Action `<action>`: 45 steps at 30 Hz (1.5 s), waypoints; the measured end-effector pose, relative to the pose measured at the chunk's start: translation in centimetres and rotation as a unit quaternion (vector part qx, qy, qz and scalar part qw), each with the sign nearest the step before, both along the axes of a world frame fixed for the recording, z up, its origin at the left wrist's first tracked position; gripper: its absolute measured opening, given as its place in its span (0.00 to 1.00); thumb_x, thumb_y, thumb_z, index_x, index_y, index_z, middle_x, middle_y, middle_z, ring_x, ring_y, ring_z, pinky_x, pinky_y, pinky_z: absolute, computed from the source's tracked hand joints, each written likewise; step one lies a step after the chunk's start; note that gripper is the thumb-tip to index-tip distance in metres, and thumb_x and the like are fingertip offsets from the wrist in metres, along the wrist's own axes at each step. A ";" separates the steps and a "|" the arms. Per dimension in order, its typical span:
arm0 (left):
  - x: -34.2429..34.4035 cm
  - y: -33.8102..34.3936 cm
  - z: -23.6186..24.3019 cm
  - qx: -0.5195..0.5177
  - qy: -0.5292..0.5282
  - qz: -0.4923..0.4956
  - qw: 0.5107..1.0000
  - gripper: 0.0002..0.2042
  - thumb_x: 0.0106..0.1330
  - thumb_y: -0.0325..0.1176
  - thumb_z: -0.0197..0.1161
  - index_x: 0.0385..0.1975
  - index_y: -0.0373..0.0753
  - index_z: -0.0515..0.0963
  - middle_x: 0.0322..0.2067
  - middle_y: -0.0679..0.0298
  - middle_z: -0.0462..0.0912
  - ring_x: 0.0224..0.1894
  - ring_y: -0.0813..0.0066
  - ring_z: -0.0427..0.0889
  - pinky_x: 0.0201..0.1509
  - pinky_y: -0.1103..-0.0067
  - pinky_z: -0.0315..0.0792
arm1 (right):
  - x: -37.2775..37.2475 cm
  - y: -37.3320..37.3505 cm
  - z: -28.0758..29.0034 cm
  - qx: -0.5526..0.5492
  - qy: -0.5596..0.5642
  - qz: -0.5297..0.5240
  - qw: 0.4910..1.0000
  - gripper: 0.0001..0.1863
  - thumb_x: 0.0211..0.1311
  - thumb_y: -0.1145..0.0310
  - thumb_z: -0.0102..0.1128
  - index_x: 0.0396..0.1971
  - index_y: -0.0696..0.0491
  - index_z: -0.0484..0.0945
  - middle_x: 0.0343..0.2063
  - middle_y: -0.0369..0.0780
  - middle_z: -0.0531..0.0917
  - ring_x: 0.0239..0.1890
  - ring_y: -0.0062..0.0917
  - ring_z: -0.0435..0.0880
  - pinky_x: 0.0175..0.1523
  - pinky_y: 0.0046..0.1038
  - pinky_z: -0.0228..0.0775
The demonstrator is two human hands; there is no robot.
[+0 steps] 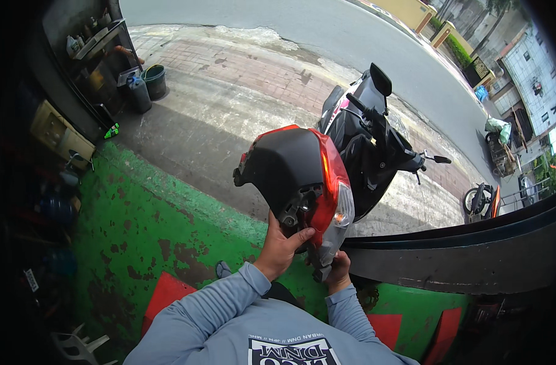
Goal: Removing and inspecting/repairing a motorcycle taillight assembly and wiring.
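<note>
A scooter light assembly (290, 164) is held up in front of my chest, above the green floor. It has a dark matte shell, glossy red sides, and a clear lens with an orange part inside. My left hand (281, 249) grips its lower black edge, thumb pressed on the near side and the other fingers partly hidden behind. Around the narrow lower tip of the lens side, my right hand (339, 272) is closed, its fingers mostly hidden. Just beyond the assembly stands a dark scooter (381, 140) with handlebar and mirrors, partly covered by it.
Chipped green floor (138, 225) with red patches lies beneath me. A dark ledge (448, 261) runs along the right. Buckets (155, 82) and a shelf stand at the far left. Outside are pavement, a road (259, 18) and another motorcycle (480, 201). A white plastic chair (80, 347) sits lower left.
</note>
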State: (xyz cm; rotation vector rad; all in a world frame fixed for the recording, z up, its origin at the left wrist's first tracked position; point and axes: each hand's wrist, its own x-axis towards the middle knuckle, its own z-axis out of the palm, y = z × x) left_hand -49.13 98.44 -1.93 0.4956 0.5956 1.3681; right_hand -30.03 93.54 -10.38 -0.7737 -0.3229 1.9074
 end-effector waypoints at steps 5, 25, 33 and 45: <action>2.3 -0.1 0.7 0.102 0.169 0.015 0.980 0.40 0.61 0.22 0.71 0.68 0.40 0.51 0.59 0.58 0.70 0.61 0.68 0.74 0.65 0.72 0.71 | 2.7 3.3 0.2 0.034 -0.078 -0.013 0.996 0.26 0.62 0.61 0.54 0.58 0.58 0.72 0.50 0.45 0.81 0.45 0.34 0.85 0.50 0.37 0.80; -3.7 2.3 -0.4 0.186 0.155 -0.126 0.962 0.42 0.59 0.37 0.74 0.68 0.38 0.54 0.64 0.53 0.67 0.66 0.61 0.70 0.66 0.64 0.69 | 0.1 6.4 -0.8 0.181 -0.268 -0.151 0.934 0.25 0.70 0.51 0.55 0.56 0.55 0.73 0.53 0.41 0.80 0.53 0.27 0.80 0.58 0.32 0.75; -12.6 11.8 2.6 0.122 0.098 -0.140 0.978 0.40 0.69 0.56 0.59 0.71 0.39 0.48 0.66 0.49 0.62 0.66 0.54 0.70 0.64 0.60 0.71 | -1.5 4.3 1.7 0.205 -0.264 -0.223 0.916 0.20 0.69 0.51 0.57 0.41 0.56 0.76 0.40 0.38 0.81 0.41 0.22 0.80 0.47 0.26 0.72; -10.3 12.3 2.1 0.113 -0.018 -0.299 0.948 0.35 0.74 0.52 0.54 0.71 0.39 0.50 0.66 0.52 0.64 0.66 0.61 0.70 0.67 0.65 0.69 | -4.8 -4.8 6.9 0.199 -0.504 -0.361 0.759 0.28 0.66 0.51 0.60 0.15 0.57 0.68 0.19 0.33 0.67 0.23 0.16 0.64 0.31 0.22 0.50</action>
